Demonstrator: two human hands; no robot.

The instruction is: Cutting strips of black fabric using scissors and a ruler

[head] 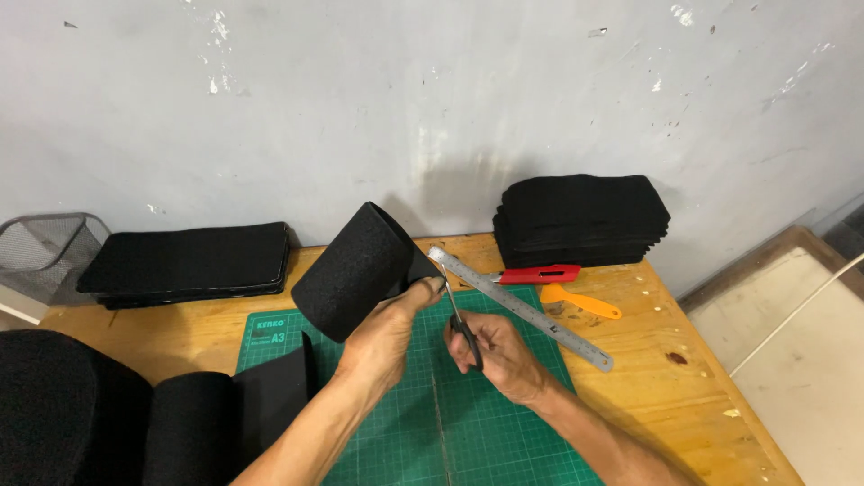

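1. Left hand (382, 337) pinches the curled black felt strip (355, 270) up off the green cutting mat (432, 423), keeping its edge reachable.
2. Right hand (499, 355) grips scissors (461, 324), blades at that edge.

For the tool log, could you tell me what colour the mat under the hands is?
The cutting mat is green with a pale grid, best seen in the head view.

One printed label in view: a pale block of lettering (270, 330) on the green cutting mat (504, 432), at the mat's far left corner, just beside the rolled black felt. It is small, light on green, and partly bordered by the mat's grid lines. No packages, signs or screens on the desk (684, 396).
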